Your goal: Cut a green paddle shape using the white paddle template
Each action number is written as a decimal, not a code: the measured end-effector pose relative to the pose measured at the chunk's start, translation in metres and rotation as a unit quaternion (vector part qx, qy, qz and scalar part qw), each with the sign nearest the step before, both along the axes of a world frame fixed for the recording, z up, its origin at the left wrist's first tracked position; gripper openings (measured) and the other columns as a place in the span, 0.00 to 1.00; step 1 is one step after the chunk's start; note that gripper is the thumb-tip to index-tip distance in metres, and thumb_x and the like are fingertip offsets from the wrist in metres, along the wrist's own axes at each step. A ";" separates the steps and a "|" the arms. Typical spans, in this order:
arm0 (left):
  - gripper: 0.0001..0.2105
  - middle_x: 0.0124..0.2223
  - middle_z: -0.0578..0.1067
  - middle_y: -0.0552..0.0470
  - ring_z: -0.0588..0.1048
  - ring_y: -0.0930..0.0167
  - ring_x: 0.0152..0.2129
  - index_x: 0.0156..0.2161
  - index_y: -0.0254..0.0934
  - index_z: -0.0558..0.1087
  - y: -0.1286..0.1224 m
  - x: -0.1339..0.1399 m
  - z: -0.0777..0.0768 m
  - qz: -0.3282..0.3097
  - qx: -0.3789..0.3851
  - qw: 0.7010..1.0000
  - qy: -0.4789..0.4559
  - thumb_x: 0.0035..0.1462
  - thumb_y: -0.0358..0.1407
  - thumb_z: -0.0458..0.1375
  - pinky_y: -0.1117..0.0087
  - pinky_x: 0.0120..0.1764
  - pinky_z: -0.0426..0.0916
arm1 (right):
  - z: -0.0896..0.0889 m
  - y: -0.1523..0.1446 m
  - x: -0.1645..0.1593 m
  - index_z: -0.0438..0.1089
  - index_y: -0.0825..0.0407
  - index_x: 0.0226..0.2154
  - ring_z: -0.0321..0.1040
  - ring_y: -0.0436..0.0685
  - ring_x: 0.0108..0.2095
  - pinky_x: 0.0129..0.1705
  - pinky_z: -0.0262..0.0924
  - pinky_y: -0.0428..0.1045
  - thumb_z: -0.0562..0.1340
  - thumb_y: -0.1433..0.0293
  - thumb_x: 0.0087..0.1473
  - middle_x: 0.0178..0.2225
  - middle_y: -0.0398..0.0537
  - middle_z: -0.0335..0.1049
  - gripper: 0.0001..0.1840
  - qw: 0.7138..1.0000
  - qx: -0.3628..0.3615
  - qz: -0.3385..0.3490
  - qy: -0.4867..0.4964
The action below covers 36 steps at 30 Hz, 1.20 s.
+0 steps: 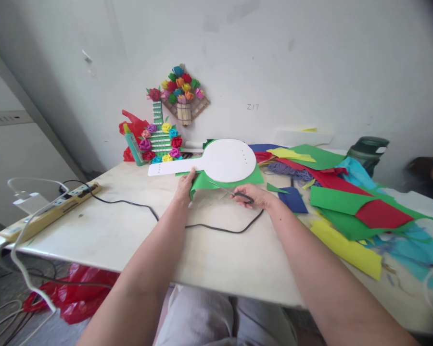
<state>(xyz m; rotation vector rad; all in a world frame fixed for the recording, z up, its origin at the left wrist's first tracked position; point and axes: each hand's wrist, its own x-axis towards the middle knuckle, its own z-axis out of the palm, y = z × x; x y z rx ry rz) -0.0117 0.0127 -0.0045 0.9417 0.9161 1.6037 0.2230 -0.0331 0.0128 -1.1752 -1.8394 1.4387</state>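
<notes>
My left hand (186, 185) grips a white paddle-shaped board (229, 160) by its neck, thumb on top. Its round end points right and its narrow handle points left. Beneath the board lies a sheet of green paper (202, 181), held along with it and curling down near my left fingers. My right hand (250, 196) is closed around the dark handles of a pair of scissors (244, 197). The blades point left, at the green paper's lower edge under the round part. Whether the blades are apart I cannot make out.
Coloured paper sheets (346, 235) and scraps cover the table's right side, with a dark bottle (368, 151) behind. Paper-flower crafts (162, 139) and a glue bottle (134, 146) stand by the wall. A black cable (216, 228) crosses from the power strip (54, 211).
</notes>
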 end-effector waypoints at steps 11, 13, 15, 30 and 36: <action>0.20 0.22 0.73 0.48 0.70 0.73 0.19 0.23 0.30 0.74 -0.002 0.003 0.000 0.000 -0.003 1.000 0.002 0.34 0.50 0.64 0.72 0.27 0.64 | 0.001 -0.002 -0.002 0.62 0.56 0.23 0.51 0.43 0.10 0.10 0.46 0.40 0.62 0.65 0.44 0.12 0.39 0.61 0.11 1.000 -0.005 0.023 0.004; 0.20 0.22 0.73 0.49 0.70 0.73 0.19 0.23 0.30 0.73 -0.003 0.005 0.000 -0.003 -0.005 1.000 0.003 0.34 0.50 0.64 0.72 0.27 0.64 | -0.002 0.000 -0.001 0.62 0.56 0.24 0.52 0.43 0.10 0.11 0.47 0.41 0.62 0.64 0.44 0.13 0.40 0.62 0.12 1.000 -0.002 0.028 0.004; 0.20 0.22 0.74 0.49 0.70 0.74 0.19 0.24 0.30 0.73 -0.004 0.007 0.000 -0.004 -0.007 1.000 0.001 0.34 0.49 0.65 0.73 0.27 0.64 | -0.005 0.002 -0.001 0.63 0.56 0.25 0.53 0.43 0.11 0.11 0.48 0.40 0.62 0.62 0.45 0.14 0.40 0.63 0.13 1.000 0.003 0.031 0.002; 0.19 0.25 0.74 0.47 0.72 0.70 0.23 0.25 0.30 0.73 0.001 0.006 -0.005 0.016 -0.024 1.000 -0.007 0.34 0.47 0.65 0.70 0.31 0.66 | 0.000 0.000 -0.004 0.67 0.59 0.28 0.49 0.41 0.12 0.12 0.46 0.39 0.65 0.63 0.41 0.13 0.37 0.57 0.15 0.999 0.047 -0.007 -0.009; 0.21 0.26 0.75 0.47 0.73 0.68 0.25 0.26 0.30 0.73 0.008 0.004 -0.012 0.030 -0.011 0.999 -0.003 0.35 0.49 0.64 0.67 0.34 0.66 | -0.001 0.000 -0.006 0.65 0.57 0.26 0.51 0.42 0.11 0.11 0.47 0.39 0.64 0.62 0.43 0.12 0.37 0.59 0.14 0.999 0.043 0.001 -0.006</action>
